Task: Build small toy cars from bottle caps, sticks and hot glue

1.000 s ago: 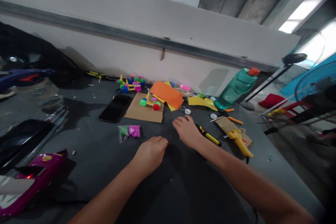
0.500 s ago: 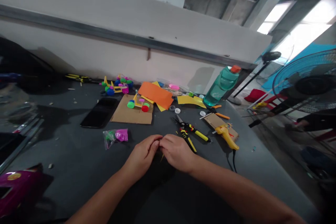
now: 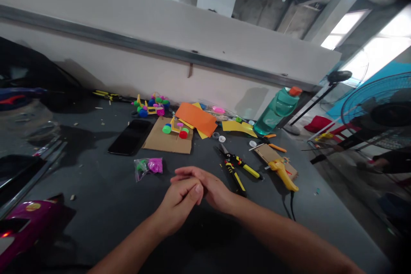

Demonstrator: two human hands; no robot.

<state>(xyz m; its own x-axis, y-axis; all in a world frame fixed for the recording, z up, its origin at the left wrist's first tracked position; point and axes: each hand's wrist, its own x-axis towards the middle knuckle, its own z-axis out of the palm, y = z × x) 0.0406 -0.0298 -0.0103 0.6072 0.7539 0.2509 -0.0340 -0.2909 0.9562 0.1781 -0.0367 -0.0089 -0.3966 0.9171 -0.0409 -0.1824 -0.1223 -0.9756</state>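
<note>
My left hand (image 3: 181,200) is closed above the dark table, its thumb lying along the curled fingers. My right hand (image 3: 212,186) cups over it from behind, with its fingers pressed together and reaching left past the left knuckles. The two hands touch, and whatever lies between the palms is hidden. Just right of them rest pruning shears (image 3: 240,172) with black and yellow handles, blades apart. A clear bag (image 3: 149,167) with green and purple pieces lies to the left. Behind it, a small toy car (image 3: 175,128) with green and red wheels stands on a cardboard piece (image 3: 167,147).
A black phone (image 3: 131,137), orange paper (image 3: 196,119) and yellow paper (image 3: 238,127) lie farther back. At the right are a teal bottle (image 3: 274,113) and a yellow glue gun (image 3: 282,175) on cardboard. A magenta device (image 3: 35,224) sits front left. A fan (image 3: 382,109) stands beyond the table.
My right fingers have gone from bent at the left fingertips to stretched over the left hand. A thin yellowish piece that showed below the hands is out of sight. The view has shifted slightly left.
</note>
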